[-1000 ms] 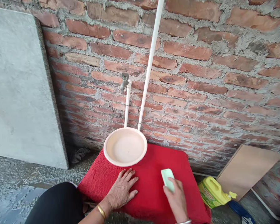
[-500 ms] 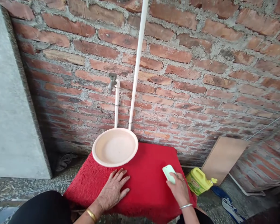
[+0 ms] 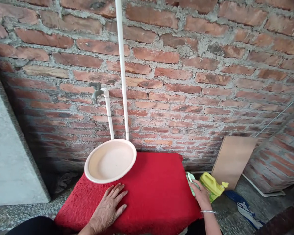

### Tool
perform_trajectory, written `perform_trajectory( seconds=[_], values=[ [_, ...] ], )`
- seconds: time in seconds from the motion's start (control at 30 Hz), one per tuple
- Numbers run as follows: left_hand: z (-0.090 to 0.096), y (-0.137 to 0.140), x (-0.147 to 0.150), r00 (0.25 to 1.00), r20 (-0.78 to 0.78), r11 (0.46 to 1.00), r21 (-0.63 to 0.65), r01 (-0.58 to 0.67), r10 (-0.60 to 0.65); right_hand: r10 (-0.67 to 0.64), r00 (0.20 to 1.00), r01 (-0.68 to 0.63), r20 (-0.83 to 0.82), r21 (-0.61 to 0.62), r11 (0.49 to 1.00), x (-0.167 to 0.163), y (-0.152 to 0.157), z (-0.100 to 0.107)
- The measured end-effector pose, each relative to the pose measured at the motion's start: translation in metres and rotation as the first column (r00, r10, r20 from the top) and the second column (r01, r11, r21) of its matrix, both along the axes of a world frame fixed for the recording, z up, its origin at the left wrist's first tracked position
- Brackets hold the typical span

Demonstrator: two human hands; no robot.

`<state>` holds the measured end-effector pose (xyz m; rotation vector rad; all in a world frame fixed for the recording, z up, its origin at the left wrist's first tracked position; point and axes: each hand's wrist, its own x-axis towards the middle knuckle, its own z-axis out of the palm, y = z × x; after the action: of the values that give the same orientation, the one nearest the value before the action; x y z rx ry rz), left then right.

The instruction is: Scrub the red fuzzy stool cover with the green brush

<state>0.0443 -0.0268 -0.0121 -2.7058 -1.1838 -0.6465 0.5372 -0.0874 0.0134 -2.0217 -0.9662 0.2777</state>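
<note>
A pale green scrubbing brush is in my right hand, tipped so its green bristles show along the left side. My fingers wrap its back at the right edge of a red fleecy cloth spread over a low table or stool. On the cloth's left part, my left hand lies flat with fingers stretched out, holding nothing. Just beyond those fingertips stands a cream plastic basin, at the cloth's back left corner. The basin's inside shows no objects.
A grey tap on a white pipe rises behind the basin, against the brick wall. Right of the cloth stand a yellow jug and a brown board. Slippers lie on the floor. A grey slab leans left.
My right hand has moved the brush right to the cloth's edge and tilted it, exposing the bristles. My left hand stays flat on the cloth. The view has shifted slightly.
</note>
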Motion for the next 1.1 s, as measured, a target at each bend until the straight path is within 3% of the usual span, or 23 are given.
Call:
perform_trajectory(
  seconds=[0.2, 0.33, 0.4, 0.47, 0.57, 0.67, 0.73, 0.97, 1.1],
  values=[
    [-0.001, 0.000, -0.004, 1.000, -0.027, 1.000, -0.023, -0.006, 0.006, -0.057, 0.940, 0.082, -0.337, 0.060, 0.995, 0.004, -0.014, -0.024],
    [-0.003, 0.001, -0.007, 0.998, -0.064, 1.000, -0.026, -0.015, 0.013, -0.154, 0.896, 0.199, -0.416, 0.067, 0.978, 0.001, -0.025, -0.033],
    [-0.002, 0.002, -0.008, 0.996, -0.087, 1.000, -0.021, -0.018, 0.017, -0.138, 0.894, 0.192, -0.427, 0.086, 0.978, -0.002, -0.029, -0.030],
    [-0.001, 0.002, -0.008, 0.995, -0.102, 1.000, -0.016, -0.019, 0.018, -0.055, 0.924, 0.109, -0.378, 0.123, 0.986, -0.008, -0.031, -0.023],
    [0.000, 0.002, -0.008, 0.993, -0.117, 1.000, -0.012, -0.022, 0.021, 0.111, 0.984, -0.090, -0.136, 0.150, 0.984, -0.026, -0.033, -0.011],
    [0.000, 0.002, -0.008, 0.991, -0.132, 1.000, -0.007, -0.028, 0.027, 0.218, 0.961, -0.229, 0.168, 0.046, 0.972, -0.045, -0.034, -0.002],
    [-0.002, 0.002, -0.008, 0.991, -0.133, 1.000, -0.001, -0.032, 0.031, 0.233, 0.930, -0.228, 0.284, -0.051, 0.972, -0.051, -0.034, -0.001],
    [-0.008, 0.006, -0.010, 0.995, -0.096, 0.999, 0.041, -0.010, 0.014, 0.006, 0.977, 0.035, 0.213, -0.187, 0.982, -0.036, -0.040, -0.003],
    [-0.008, 0.006, -0.008, 0.995, -0.096, 0.999, 0.039, -0.017, 0.021, -0.057, 0.997, 0.065, 0.044, -0.214, 0.975, -0.024, -0.040, -0.006]
  ],
)
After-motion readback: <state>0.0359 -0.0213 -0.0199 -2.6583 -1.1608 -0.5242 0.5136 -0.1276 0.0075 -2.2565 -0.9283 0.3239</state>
